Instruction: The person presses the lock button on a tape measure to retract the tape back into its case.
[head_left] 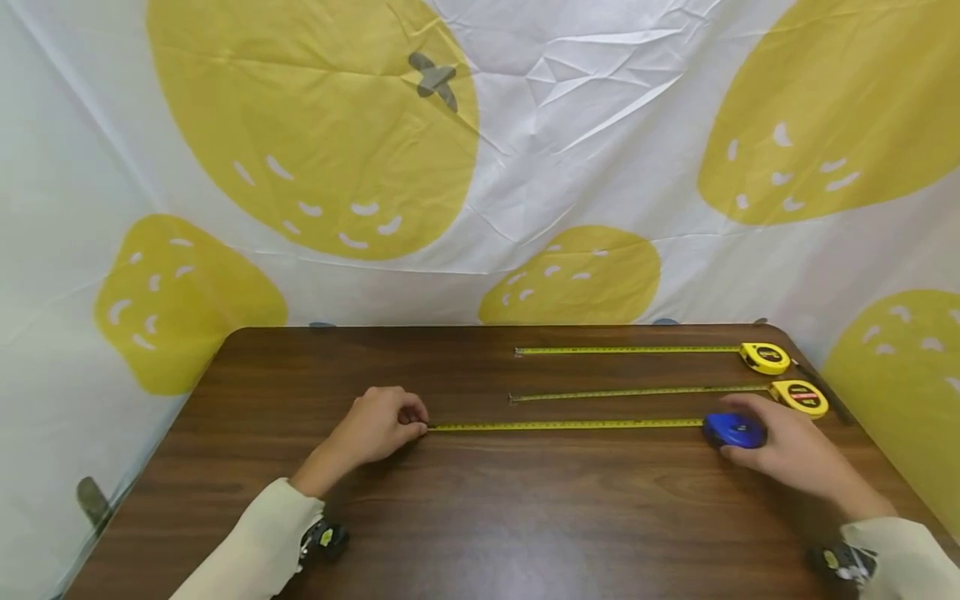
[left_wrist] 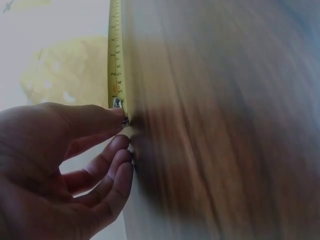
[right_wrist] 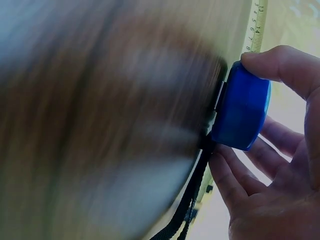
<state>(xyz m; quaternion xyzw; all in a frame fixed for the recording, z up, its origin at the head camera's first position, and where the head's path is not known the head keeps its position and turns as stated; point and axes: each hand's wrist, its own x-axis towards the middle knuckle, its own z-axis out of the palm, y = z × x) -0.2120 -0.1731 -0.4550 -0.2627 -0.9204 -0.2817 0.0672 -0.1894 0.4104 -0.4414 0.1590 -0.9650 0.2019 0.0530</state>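
A blue tape measure (head_left: 733,431) lies at the right of the table with its yellow blade (head_left: 566,426) drawn out leftward across the wood. My right hand (head_left: 787,446) grips the blue case, thumb at one edge and fingers round the other side. In the right wrist view, the case (right_wrist: 242,107) has a black strap (right_wrist: 192,192) hanging from it. At the blade's far left end, my left hand (head_left: 381,425) pinches the tip between thumb and finger. The metal end hook (left_wrist: 118,103) shows beside the thumb in the left wrist view.
Behind the blue one, two yellow tape measures, one farther back (head_left: 765,357) and one nearer (head_left: 799,398), lie with their blades pulled out to the left. A dark strap (head_left: 825,392) rests by the table's right edge. A lemon-print cloth (head_left: 525,167) hangs behind the brown table (head_left: 480,517).
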